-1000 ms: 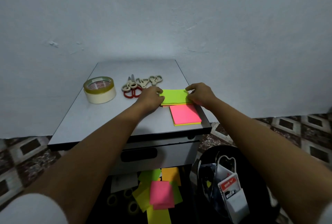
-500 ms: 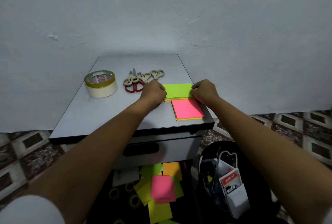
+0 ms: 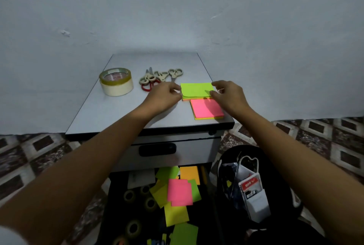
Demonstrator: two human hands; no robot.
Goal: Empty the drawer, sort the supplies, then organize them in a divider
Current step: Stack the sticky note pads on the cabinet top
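A green sticky-note pad (image 3: 197, 90) lies on the white cabinet top (image 3: 118, 115), with a pink sticky-note pad (image 3: 206, 109) just in front of it. My left hand (image 3: 166, 94) pinches the green pad's left edge. My right hand (image 3: 226, 94) pinches its right edge, where the top sheets curl up a little. Below, the open drawer (image 3: 206, 205) holds loose green, yellow, pink and orange notes (image 3: 179, 191) and several small tape rolls (image 3: 134, 227).
Two stacked tape rolls (image 3: 116, 82) and a pile of scissors (image 3: 159, 78) lie at the back of the cabinet top. A black bin (image 3: 256, 185) with a white and red holder stands to the drawer's right. Tiled floor surrounds the cabinet; a white wall is behind.
Both hands have stayed at the green pad's two edges and squared it. My right fingers have lifted a little, and the head has tilted down slightly.
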